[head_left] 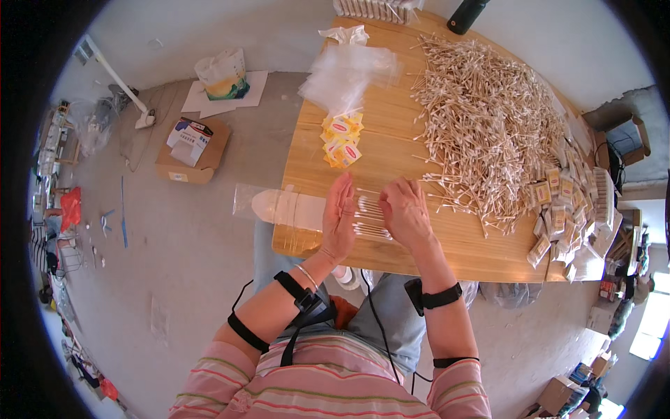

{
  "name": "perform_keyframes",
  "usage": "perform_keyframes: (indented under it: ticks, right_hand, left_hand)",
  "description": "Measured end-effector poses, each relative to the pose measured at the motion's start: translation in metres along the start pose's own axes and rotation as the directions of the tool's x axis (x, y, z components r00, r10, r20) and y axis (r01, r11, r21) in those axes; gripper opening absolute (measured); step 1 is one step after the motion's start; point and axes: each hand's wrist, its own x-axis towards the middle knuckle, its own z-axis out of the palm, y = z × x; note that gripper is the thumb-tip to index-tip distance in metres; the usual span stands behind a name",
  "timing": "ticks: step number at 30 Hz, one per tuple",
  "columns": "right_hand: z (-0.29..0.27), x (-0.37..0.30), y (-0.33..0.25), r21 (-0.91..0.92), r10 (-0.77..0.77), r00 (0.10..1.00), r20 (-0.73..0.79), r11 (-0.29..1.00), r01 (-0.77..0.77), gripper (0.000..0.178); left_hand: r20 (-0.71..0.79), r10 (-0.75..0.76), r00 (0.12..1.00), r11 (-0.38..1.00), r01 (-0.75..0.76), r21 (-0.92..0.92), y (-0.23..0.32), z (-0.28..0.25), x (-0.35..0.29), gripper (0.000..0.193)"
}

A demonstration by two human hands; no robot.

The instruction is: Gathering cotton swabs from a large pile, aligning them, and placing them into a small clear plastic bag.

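Near the table's front edge, a small row of cotton swabs [371,229] lies between my two hands. My left hand [338,218] stands on its edge with fingers stretched out, its palm against one end of the row. Over the other end, my right hand [405,209] has its fingers bent and closed on swabs; its fingertips are partly hidden. Left of my left hand lies a clear plastic bag with a white rounded card [300,211] in it, reaching past the table's edge. Beyond my hands sits a little pile of yellow and white labels [342,140].
A large heap of loose cotton swabs [488,119] covers the table's right side. Packed swab bundles [558,202] lie at the right edge. Clear bags [349,73] and a black bottle [467,15] are farther back. On the floor at left stands a cardboard box [192,157].
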Motion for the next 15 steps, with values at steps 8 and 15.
perform_keyframes:
  ticks: [8, 15]
  right_hand:
    - [-0.006, -0.031, -0.001, 0.88, 0.547, 0.836, 0.039, 0.377, -0.288, 0.012]
    - [-0.008, -0.051, -0.005, 0.966, 0.511, 0.828, 0.232, -0.224, -0.133, 0.007]
  left_hand:
    - [-0.008, -0.033, 0.999, 0.999, 0.033, 0.006, 0.01, 0.01, -0.003, 0.043]
    - [0.217, 0.1, 0.971, 0.846, -0.198, 0.495, 0.051, 0.019, -0.015, 0.033]
